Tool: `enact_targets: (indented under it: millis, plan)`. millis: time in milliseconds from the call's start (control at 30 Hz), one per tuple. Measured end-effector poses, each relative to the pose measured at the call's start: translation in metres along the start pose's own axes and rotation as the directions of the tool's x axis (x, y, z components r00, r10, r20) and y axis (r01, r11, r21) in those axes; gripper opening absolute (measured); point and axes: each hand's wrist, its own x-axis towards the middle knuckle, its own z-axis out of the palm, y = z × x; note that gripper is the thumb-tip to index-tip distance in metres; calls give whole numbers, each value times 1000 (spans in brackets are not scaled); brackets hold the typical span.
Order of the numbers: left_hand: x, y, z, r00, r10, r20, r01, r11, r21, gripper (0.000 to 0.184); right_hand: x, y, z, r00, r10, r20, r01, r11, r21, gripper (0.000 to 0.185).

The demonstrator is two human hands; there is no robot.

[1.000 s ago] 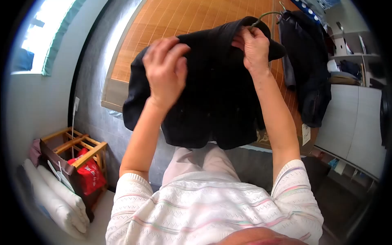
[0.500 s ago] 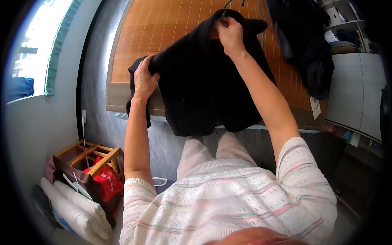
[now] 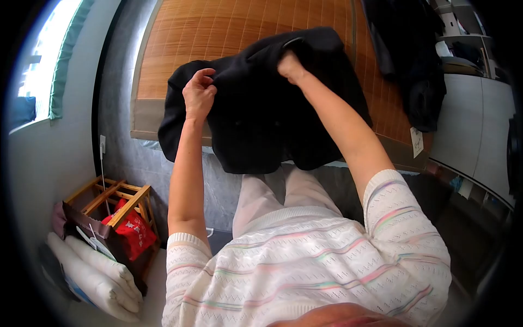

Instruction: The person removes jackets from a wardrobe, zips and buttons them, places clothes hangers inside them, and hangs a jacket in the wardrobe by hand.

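Note:
A black jacket (image 3: 261, 120) lies over the near edge of the bed with its lower hem hanging toward my legs. At the jacket's left shoulder, my left hand (image 3: 199, 94) has its fingers curled against the cloth; whether it pinches any fabric is unclear. My right hand (image 3: 291, 67) reaches in at the collar, its fingertips hidden by the black cloth. A small piece of the hanger (image 3: 292, 42) shows at the neck opening just above that hand.
The bed has a brown woven mat (image 3: 218, 27). Dark clothes (image 3: 408, 65) with a white tag lie at its right, beside a grey cabinet (image 3: 463, 120). At lower left stand a wooden stool (image 3: 128, 204), a red bag (image 3: 133, 234) and white rolls (image 3: 92, 272).
My left hand has come down from above the jacket to its shoulder. The jacket now lies flatter, and my right hand has moved left and lower, with most of the green hanger hook no longer showing.

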Motion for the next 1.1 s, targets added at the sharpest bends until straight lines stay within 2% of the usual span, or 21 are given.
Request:
enact_targets:
  millis: [33, 100, 200, 300, 367, 400, 500, 533, 633, 700, 733, 767, 833, 867, 967, 1000, 1033, 1100]
  plan:
    - [2, 1, 1, 1000, 8, 15, -9, 999, 40, 37, -2, 3, 8, 996, -71, 50, 70, 997, 18, 31]
    - [7, 7, 2, 999, 25, 46, -30, 993, 118, 37, -7, -11, 19, 988, 19, 152, -14, 999, -35, 36]
    - [18, 2, 2, 980, 191, 55, -195, 870, 452, 34, -11, -15, 26, 963, -18, 268, 22, 1000, -8, 33]
    - [1, 75, 20, 844, 528, 93, -519, 762, 388, 31, -6, 3, 40, 924, -157, 350, 130, 986, 101, 28]
    - [-1, 92, 42, 786, 555, 272, -617, 731, 292, 26, -3, 7, 49, 877, -285, 388, 229, 956, 184, 25]
    - [0, 95, 51, 814, 482, 323, -574, 754, 320, 23, -5, 3, 51, 885, -313, 346, 301, 949, 88, 23]
    - [13, 94, 57, 862, 400, 310, -484, 831, 275, 20, -15, -22, 38, 861, -415, 293, 480, 853, -203, 19]
    - [17, 92, 56, 888, 374, 270, -443, 854, 273, 18, -13, -24, 31, 879, -362, 310, 435, 875, -214, 19]
    - [35, 78, 40, 890, 358, 283, -423, 880, 216, 20, -32, -39, 6, 974, -222, 52, 227, 918, -324, 19]
    - [40, 84, 29, 910, 279, 305, -335, 931, 146, 19, -45, -58, -15, 978, -168, -126, 105, 911, -398, 22]
    - [40, 87, 30, 913, 302, 276, -342, 933, 112, 18, -43, -54, -19, 944, -279, -177, 145, 832, -536, 24]
    - [41, 92, 31, 913, 326, 245, -353, 932, 77, 17, -36, -50, -21, 919, -325, -222, 141, 797, -587, 25]
    - [43, 100, 31, 905, 331, 267, -373, 920, 125, 18, -21, -45, -23, 854, -425, -300, 123, 725, -678, 27]
    - [44, 102, 30, 902, 330, 279, -381, 912, 150, 18, -15, -46, -27, 840, -409, -357, 80, 744, -664, 27]
    - [58, 96, 22, 934, 269, 236, -288, 956, 53, 17, 4, -44, -55, 848, -311, -430, -87, 718, -690, 33]
    - [63, 95, 17, 936, 252, 245, -287, 950, 123, 17, 8, -45, -62, 868, -233, -439, -133, 742, -657, 35]
    - [66, 98, 16, 927, 285, 245, -320, 940, 118, 18, 12, -47, -65, 883, -157, -443, -179, 760, -625, 38]
    - [71, 102, 16, 905, 345, 248, -380, 919, 108, 19, 23, -43, -64, 899, -124, -420, -173, 781, -600, 42]
